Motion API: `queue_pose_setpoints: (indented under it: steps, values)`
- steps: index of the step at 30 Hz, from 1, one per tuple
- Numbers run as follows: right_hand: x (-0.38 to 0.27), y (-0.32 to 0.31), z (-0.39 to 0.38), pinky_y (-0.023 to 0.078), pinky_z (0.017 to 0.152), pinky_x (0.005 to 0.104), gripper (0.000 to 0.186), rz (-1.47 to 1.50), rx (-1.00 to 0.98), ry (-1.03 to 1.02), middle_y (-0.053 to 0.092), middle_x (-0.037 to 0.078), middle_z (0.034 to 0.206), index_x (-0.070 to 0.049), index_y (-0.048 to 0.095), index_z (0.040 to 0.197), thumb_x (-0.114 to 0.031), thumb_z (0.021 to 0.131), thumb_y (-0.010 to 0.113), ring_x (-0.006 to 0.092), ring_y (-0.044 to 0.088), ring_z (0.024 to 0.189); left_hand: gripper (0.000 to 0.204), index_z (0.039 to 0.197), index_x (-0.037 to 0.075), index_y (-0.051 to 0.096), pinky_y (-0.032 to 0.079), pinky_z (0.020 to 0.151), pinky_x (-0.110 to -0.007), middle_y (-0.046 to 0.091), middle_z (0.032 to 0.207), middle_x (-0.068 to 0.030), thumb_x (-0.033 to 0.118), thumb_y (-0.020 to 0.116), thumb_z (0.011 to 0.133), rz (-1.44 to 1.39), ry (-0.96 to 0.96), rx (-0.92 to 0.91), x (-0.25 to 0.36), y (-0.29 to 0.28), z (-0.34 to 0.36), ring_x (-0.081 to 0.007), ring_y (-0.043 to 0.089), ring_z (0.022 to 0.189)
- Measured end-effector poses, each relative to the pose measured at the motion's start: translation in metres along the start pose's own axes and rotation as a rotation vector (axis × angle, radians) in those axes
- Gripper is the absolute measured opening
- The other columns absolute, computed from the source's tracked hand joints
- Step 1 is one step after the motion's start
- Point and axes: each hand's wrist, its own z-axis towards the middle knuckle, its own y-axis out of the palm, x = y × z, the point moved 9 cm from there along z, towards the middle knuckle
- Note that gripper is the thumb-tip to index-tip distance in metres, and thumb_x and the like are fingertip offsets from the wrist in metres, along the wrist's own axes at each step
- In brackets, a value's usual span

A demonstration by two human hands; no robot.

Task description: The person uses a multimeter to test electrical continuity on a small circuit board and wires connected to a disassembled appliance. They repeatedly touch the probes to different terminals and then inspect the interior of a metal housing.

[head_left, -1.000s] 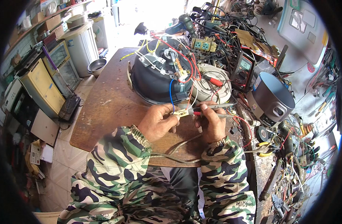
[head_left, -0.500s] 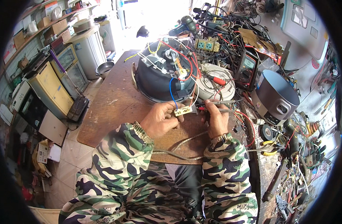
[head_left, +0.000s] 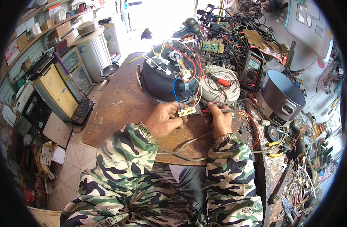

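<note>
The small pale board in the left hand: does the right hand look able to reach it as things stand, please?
Probably yes: the right hand is just right of the small pale board, and nothing seems to bar the gap between them, though it holds slim test probes.

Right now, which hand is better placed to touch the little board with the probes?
Probably the right hand: it holds the test probes close to the little board. The left hand is busy holding that board.
</note>
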Motion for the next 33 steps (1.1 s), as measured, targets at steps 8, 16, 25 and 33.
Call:
queue_pose_setpoints:
  steps: [8, 16, 25, 33]
  values:
    - [0.004, -0.003, 0.013, 0.040, 0.041, 0.0275, 0.022, 0.047, 0.062, -0.040, 0.060, 0.007, 0.067, 0.002, 0.061, 0.087, -0.018, 0.086, 0.068, 0.0150, 0.052, 0.046, 0.041, 0.125, -0.006, 0.054, 0.052, 0.072, -0.026, 0.063, 0.094, -0.0078, -0.007, 0.052, 0.084, 0.009, 0.014, 0.006, 0.005, -0.001, -0.002, -0.0119, 0.061, 0.079]
    - [0.003, -0.008, 0.011, 0.040, 0.041, 0.0265, 0.020, 0.022, 0.070, -0.022, 0.060, 0.008, 0.067, 0.001, 0.060, 0.091, -0.017, 0.086, 0.068, 0.0145, 0.052, 0.046, 0.039, 0.125, -0.007, 0.053, 0.054, 0.073, -0.027, 0.064, 0.097, -0.0091, -0.004, 0.057, 0.087, 0.040, 0.021, 0.024, -0.005, 0.000, 0.002, -0.0124, 0.063, 0.082]
    - [0.006, -0.012, 0.015, 0.041, 0.041, 0.0272, 0.017, 0.089, 0.039, -0.029, 0.060, 0.007, 0.067, 0.000, 0.061, 0.086, -0.016, 0.085, 0.069, 0.0142, 0.053, 0.049, 0.038, 0.126, -0.006, 0.051, 0.054, 0.067, -0.027, 0.065, 0.098, -0.0086, 0.000, 0.058, 0.089, 0.011, 0.052, 0.069, -0.003, 0.004, 0.003, -0.0132, 0.066, 0.080]
    - [-0.017, -0.024, -0.041, 0.041, 0.050, 0.0290, 0.027, -0.157, 0.088, -0.080, 0.065, 0.008, 0.070, 0.003, 0.065, 0.080, -0.024, 0.083, 0.070, 0.0143, 0.055, 0.054, 0.037, 0.125, -0.004, 0.052, 0.052, 0.063, -0.025, 0.066, 0.098, -0.0085, 0.004, 0.058, 0.089, 0.042, 0.079, 0.056, -0.007, 0.002, 0.005, -0.0141, 0.067, 0.076]
